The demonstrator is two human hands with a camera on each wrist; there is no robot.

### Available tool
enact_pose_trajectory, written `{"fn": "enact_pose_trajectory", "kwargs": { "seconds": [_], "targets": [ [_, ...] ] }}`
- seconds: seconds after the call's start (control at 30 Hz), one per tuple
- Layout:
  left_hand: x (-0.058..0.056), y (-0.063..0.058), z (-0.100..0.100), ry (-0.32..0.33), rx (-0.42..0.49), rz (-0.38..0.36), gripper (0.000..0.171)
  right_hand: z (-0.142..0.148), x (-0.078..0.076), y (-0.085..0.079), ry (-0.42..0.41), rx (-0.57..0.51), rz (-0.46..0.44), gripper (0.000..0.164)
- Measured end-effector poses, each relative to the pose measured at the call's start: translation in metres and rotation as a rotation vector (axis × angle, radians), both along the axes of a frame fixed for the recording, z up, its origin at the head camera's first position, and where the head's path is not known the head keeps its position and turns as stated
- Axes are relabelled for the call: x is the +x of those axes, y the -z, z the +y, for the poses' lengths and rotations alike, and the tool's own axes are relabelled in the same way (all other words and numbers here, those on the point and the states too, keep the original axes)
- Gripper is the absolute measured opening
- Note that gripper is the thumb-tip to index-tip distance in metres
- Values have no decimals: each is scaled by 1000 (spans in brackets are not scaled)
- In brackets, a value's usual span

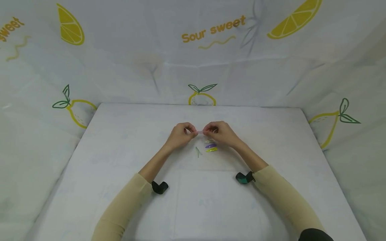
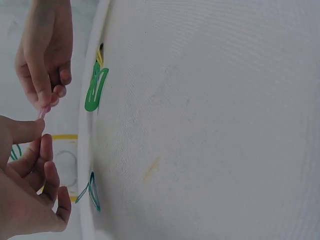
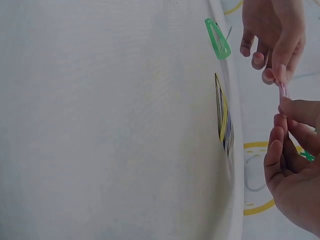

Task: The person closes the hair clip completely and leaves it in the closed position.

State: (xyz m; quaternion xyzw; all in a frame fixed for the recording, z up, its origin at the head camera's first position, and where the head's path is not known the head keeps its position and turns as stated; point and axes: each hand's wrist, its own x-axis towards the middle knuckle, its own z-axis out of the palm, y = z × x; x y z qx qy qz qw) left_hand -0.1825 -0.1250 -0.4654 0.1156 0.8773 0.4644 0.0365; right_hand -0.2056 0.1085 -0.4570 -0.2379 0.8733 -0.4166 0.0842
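A small pink snap hair clip [image 1: 200, 132] is stretched between both hands, above the far middle of the table. My left hand [image 1: 180, 134] pinches one end with thumb and fingertips. At the other end my right hand [image 1: 221, 133] has its thumb and fingertips pinched on the clip. Much of the pink clip [image 3: 283, 90] hides behind the fingers. Just below the right hand lie a yellow snap clip [image 1: 212, 149], a purple snap clip [image 1: 211, 146] and a pale one [image 1: 209, 141], roughly in a row. A green snap clip [image 1: 197, 152], its parts spread apart, lies to their left.
The white-covered table [image 1: 193, 201] runs back to a pale curtain [image 1: 126, 77] printed with lemons and lettering. Black wrist devices [image 1: 159, 187] hang at both sleeve cuffs, low over the table.
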Motion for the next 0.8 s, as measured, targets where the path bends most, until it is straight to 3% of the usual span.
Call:
{"fn": "enact_pose_trajectory", "kwargs": {
  "seconds": [0.43, 0.8],
  "targets": [
    [19, -11, 15, -68, 52, 88, 7, -6, 19, -9, 91, -68, 118, 13],
    [23, -7, 14, -81, 40, 92, 7, -10, 23, -8, 120, -106, 106, 9]
  ]
}}
